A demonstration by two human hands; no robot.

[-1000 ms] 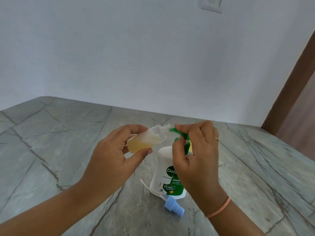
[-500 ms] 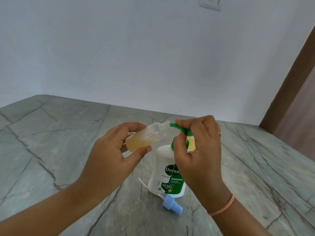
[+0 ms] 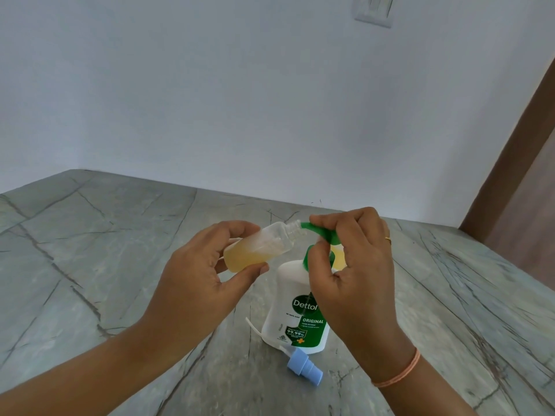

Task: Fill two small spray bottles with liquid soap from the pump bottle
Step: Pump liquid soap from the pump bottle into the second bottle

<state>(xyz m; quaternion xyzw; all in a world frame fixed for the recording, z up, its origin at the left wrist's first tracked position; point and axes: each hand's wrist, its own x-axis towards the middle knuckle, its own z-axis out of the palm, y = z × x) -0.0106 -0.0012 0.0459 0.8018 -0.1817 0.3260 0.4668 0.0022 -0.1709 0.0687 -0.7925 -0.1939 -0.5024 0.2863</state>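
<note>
Over the grey desk (image 3: 90, 265), the small spray bottle (image 3: 258, 247) is tilted, part full of yellow soap, its open mouth right by the green spout (image 3: 318, 232). The left grip (image 3: 204, 271) holds it tight. The right grip (image 3: 354, 265) curls round the spout on top of the white pump bottle (image 3: 295, 313). A blue spray cap (image 3: 303, 366) lies just in front.

A grey stone counter (image 3: 90, 235) with dark veins meets a plain white wall (image 3: 240, 100). A white switch plate (image 3: 373, 10) sits high on the wall, and a brown door frame (image 3: 510, 160) stands at the right edge.
</note>
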